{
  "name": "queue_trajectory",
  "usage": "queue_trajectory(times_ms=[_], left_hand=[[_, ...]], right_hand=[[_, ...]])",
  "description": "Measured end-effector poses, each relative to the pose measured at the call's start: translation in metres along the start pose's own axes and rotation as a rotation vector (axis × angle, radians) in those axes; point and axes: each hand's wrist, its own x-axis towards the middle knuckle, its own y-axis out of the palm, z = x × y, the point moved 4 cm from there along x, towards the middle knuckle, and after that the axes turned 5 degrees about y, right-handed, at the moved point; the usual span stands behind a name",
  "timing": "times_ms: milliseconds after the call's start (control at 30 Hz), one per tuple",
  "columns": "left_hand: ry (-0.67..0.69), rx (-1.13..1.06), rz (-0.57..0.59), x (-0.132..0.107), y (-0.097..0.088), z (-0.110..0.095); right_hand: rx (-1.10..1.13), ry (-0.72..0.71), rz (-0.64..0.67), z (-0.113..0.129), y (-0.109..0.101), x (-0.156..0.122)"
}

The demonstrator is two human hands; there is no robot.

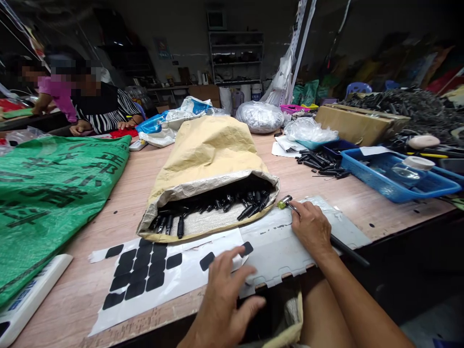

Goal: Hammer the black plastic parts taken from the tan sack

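My right hand (312,227) is closed around a small hammer (350,250), with its metal and yellow-green head pointing left and its black handle sticking out behind the wrist. It hovers over a pale grey board (270,249) at the table's edge. My left hand (228,295) is empty, fingers spread and slightly curled, near the right end of a white sheet (181,278) carrying several black rounded-square stickers (137,270). Just beyond the sheet lies a tan woven sack (217,150), its mouth towards me, with many black tubular pieces (250,205) inside.
A green sack (61,179) and a white box-like bar (34,295) lie left. Right are loose black pieces (321,162), a blue tray (395,181) with a jar, and a cardboard box (353,123). Another sack's edge (295,314) shows below the table. Two people sit far left.
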Motion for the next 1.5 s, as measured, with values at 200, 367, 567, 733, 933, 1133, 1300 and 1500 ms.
queue_trajectory(times_ms=[200, 367, 567, 733, 933, 1133, 1300, 1500], left_hand=[[-0.258, 0.141, -0.765, 0.038, -0.108, 0.021], [-0.436, 0.222, -0.769, 0.044, -0.141, 0.069], [-0.705, 0.376, -0.381, 0.041, -0.114, 0.129], [-0.782, 0.462, -0.267, 0.043, -0.106, 0.125], [-0.637, 0.078, -0.377, 0.049, -0.103, 0.101], [-0.441, -0.471, -0.258, 0.07, -0.048, 0.051], [-0.291, -0.294, -0.163, 0.076, -0.015, 0.042], [-0.19, -0.195, -0.18, 0.069, -0.008, 0.055]], right_hand=[[0.017, 0.01, -0.01, 0.001, -0.001, 0.001], [0.038, 0.027, 0.007, 0.001, -0.001, 0.002], [0.043, 0.027, 0.01, 0.002, -0.002, 0.002], [0.029, 0.029, 0.022, 0.003, -0.004, 0.003], [0.029, 0.029, 0.019, 0.003, -0.004, 0.003], [0.026, 0.038, 0.018, 0.003, -0.004, 0.002], [0.021, 0.042, 0.024, 0.003, -0.004, 0.002], [0.022, 0.046, 0.034, 0.002, -0.002, 0.002]])
